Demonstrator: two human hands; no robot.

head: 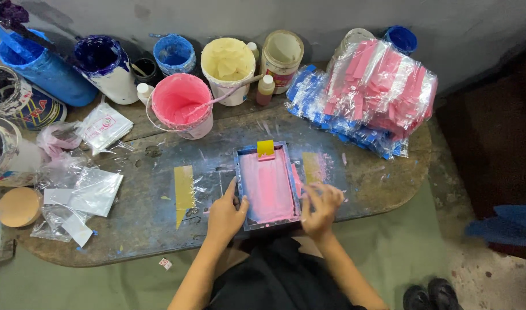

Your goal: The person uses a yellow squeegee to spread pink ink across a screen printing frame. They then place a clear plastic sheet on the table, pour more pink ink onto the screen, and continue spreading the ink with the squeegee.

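A small dark-framed printing screen (267,186) coated with pink ink lies flat on the worn blue-stained table (142,229). A yellow squeegee (266,148) rests at its far end. My left hand (227,213) grips the frame's near left edge, thumb on the rim. My right hand (320,205) rests at the frame's right edge, fingers curled against the table beside a yellow tape strip (313,166); whether it grips the frame I cannot tell.
Paint buckets line the back: pink (180,103), cream (227,63), blue (174,54), dark blue (105,63). Bundles of pink and blue strips in plastic (375,86) lie at right. Clear plastic bags (85,192) and a round lid (19,206) sit at left. Another yellow strip (184,192) is taped left of the frame.
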